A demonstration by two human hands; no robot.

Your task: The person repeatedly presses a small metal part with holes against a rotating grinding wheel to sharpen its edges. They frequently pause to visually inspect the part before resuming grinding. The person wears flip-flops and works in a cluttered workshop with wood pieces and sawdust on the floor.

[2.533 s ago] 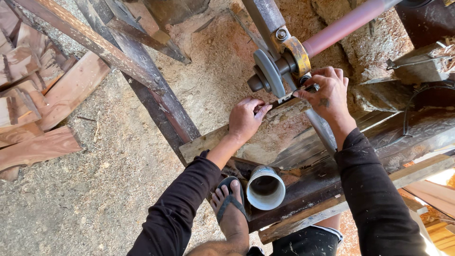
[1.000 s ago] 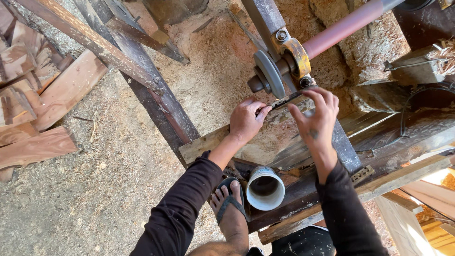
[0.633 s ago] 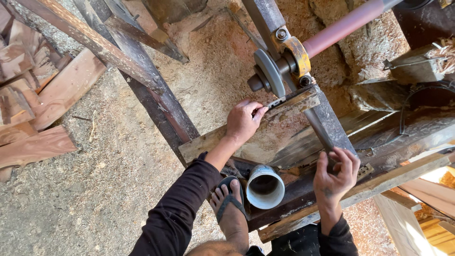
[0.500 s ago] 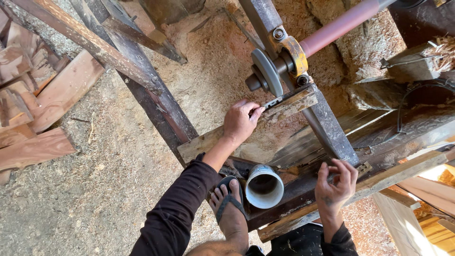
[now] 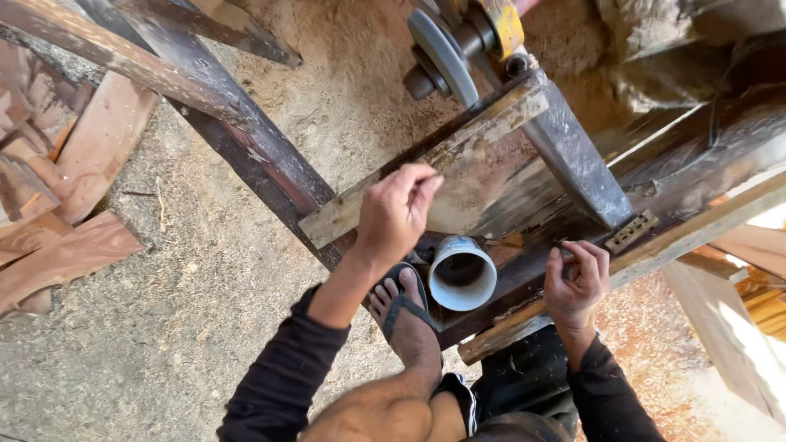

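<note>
Sawdust-covered ground (image 5: 188, 270) lies under a rough timber frame, with reddish wood offcuts (image 5: 57, 205) piled well off to the left of it. Landmark: the grey grinding wheel (image 5: 442, 53) on its shaft at the top of the view, with a yellow metal housing (image 5: 501, 23) just right of it.

Below the wheel a weathered wooden plank (image 5: 434, 164) runs diagonally, its upper end close under the wheel. The left hand (image 5: 397, 209) hovers over the plank's lower half, fingers bunched loosely toward the thumb; the grip looks about half closed, and whether anything small sits between the fingertips cannot be told from this angle. No clear contact with the plank.

Further below the wheel and to its right, the right hand (image 5: 577, 278) curls over the edge of a dark lower beam (image 5: 524, 286); the grip is partly closed on the beam edge, fingers hooked on top. A small perforated metal plate (image 5: 630, 232) lies just beside those fingers.

Between the two hands, straight down from the wheel, a white pipe section (image 5: 461, 274) sits with its open mouth facing up. A foot in a sandal (image 5: 401, 315) rests just left of the pipe. Both arms wear dark sleeves (image 5: 286, 376).
</note>
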